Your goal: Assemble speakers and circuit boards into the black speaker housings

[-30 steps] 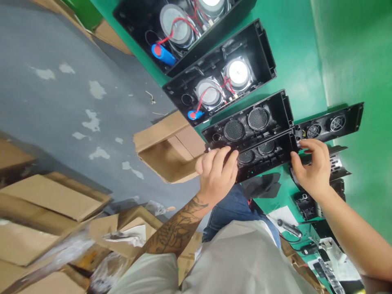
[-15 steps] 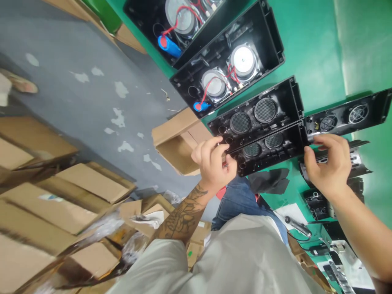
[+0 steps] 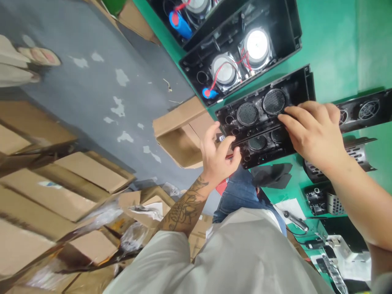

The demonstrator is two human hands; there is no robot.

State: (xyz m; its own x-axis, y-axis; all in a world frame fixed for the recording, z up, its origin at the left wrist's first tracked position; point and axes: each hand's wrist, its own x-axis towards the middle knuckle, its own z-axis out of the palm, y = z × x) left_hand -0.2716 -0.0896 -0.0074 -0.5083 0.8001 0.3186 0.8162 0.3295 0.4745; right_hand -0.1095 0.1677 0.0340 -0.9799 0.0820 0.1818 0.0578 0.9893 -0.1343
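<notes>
Two black speaker housings lie side by side: a farther one and a nearer one, each with two round mesh grilles. My left hand is at their left ends, fingers apart and partly curled; a small shiny piece shows beside its fingers, and I cannot make out what it is. My right hand lies over the right part of the housings. Its fingers are stretched out, with the tips at the edge of the farther housing's right grille. The right thumb is hidden beneath the hand.
Beyond is a housing with speakers, red wires and a blue cylinder. A black panel lies right, black sheets nearer. An open carton stands left of the green table. Another person's foot is at far left.
My right hand has moved left from the housings' right end onto them, near the grille. My left hand stays at the left end, its fingers slightly more spread. More of the other person's foot shows.
</notes>
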